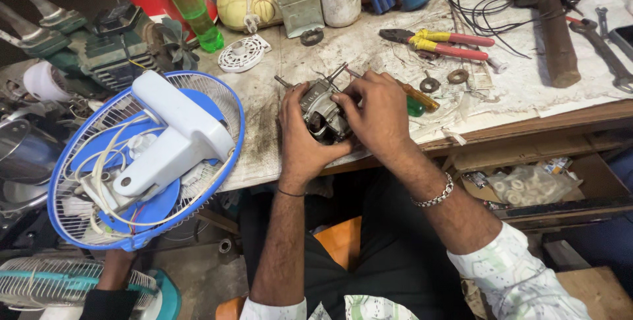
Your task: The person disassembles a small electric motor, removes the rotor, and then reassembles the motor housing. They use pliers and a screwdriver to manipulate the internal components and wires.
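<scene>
We clamp the fan motor (323, 112) in both hands — left hand (302, 136), right hand (372, 114) — bolts still protruding; the dismantled fan (148, 158) lies at nine o'clock.

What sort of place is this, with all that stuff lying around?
Most likely a small repair workshop for fans. Both hands, left hand and right hand, grip a small motor on a stained workbench, beside a blue fan guard, pliers and a hammer.

Fan motor (323, 112): bare grey metal, dull, greasy. Worktop (527, 82): covered in stained, grimy paper; raw wooden edge. Fan guard (227, 155): blue-rimmed white wire; housing (175, 138) smooth glossy white plastic. Pliers (438, 44): dark metal, red-and-yellow plastic grips. Bracelet (435, 196): shiny metal links. Bottle (191, 4): clear green plastic.
</scene>
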A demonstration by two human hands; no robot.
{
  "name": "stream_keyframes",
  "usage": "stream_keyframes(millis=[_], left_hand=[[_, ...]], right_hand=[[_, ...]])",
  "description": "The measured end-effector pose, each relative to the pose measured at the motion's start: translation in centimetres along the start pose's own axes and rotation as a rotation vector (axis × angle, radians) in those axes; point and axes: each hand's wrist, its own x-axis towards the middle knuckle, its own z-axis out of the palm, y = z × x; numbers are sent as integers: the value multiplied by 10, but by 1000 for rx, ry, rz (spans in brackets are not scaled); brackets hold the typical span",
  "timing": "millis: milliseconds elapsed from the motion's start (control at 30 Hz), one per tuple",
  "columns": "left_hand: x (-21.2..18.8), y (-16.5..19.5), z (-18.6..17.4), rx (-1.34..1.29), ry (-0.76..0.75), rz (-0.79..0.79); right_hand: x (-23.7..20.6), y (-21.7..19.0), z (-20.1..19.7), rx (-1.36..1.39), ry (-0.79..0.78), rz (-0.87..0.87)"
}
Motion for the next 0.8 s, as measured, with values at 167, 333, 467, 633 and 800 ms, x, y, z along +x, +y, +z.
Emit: stream_keyframes(millis=[167, 333, 467, 633, 800], left_hand=[[-1, 6, 2, 31, 34, -33], [0, 11, 3, 46, 37, -56], [0, 12, 2, 57, 14, -50], [0, 11, 2, -6, -9, -100], [0, 8, 4, 41, 4, -57]], right_hand=[[3, -2, -7, 0, -27, -18], [5, 5, -24, 132, -134, 162], [1, 2, -16, 65, -55, 60], [2, -2, -4, -50, -4, -54], [2, -5, -6, -155, 17, -133]])
